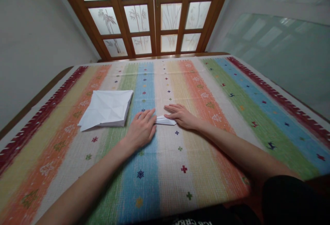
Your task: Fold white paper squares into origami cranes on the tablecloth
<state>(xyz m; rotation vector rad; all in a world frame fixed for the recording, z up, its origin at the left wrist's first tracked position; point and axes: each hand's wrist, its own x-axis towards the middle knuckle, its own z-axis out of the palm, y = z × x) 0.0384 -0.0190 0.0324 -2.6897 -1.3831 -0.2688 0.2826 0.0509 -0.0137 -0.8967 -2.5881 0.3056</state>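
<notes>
A narrow strip of folded white paper lies on the striped tablecloth between my hands. My left hand holds its left end down, the fingers bent close together and covering that end. At the other end, my right hand has its thumb on the paper, with the fingers stretched out just beyond its far edge. What lies beneath both palms is hidden. To the left of my left hand rests a small stack of creased white paper sheets, its top sheet sitting slightly askew.
A tablecloth with coloured stripes and small printed figures covers the table. Wooden doors with frosted panes stand past the far edge. A pale wall rises on the left, and a greenish glass panel is on the right.
</notes>
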